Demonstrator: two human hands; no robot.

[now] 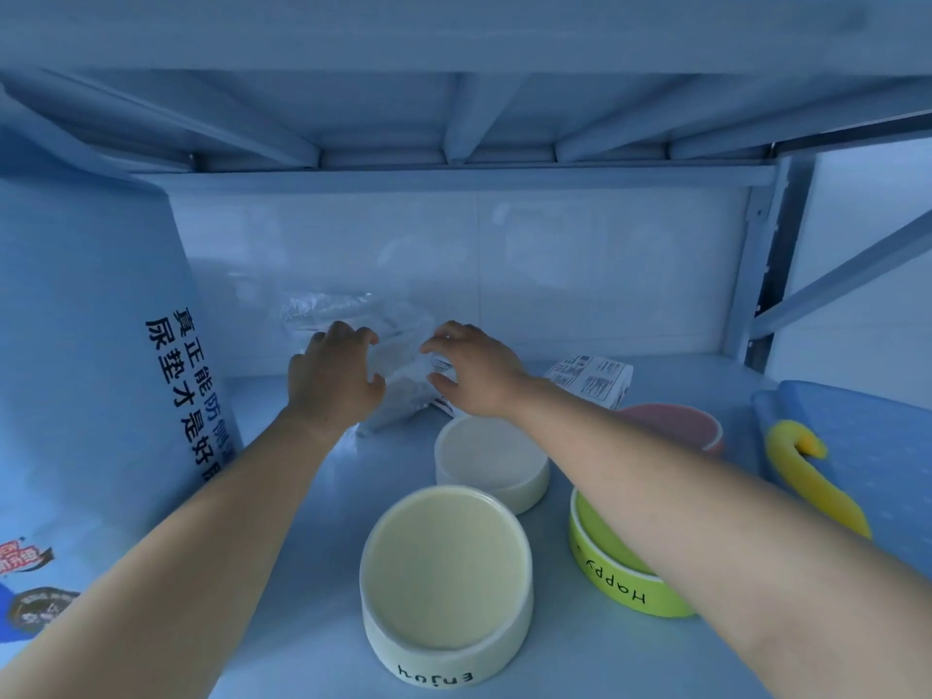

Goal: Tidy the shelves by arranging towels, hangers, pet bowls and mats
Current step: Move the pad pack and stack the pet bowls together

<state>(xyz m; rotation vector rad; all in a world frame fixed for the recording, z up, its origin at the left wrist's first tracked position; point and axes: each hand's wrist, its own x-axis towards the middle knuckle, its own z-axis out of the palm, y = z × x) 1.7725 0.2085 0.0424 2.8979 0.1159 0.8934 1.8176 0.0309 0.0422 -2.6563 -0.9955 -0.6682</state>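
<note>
Pale metal shelf [312, 572] before a tiled wall. At its back, the left hand [335, 375] and right hand [474, 370] curl their fingers round a clear plastic packet [398, 360], its small print unreadable. The cream bowl [444, 562] reads "Enjoy" and the green bowl [615, 592] "Happy". The right arm half hides a pink bowl [671, 423]. The blue bag [91, 345] with Chinese print is cut off.

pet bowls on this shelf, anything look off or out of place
Nothing spilled or broken. The four bowls sit scattered, not in a row: cream bowl and green bowl in front, white bowl and pink bowl behind. Behind them are a printed packet and a crumpled clear packet, held by the left hand and right hand.
</note>
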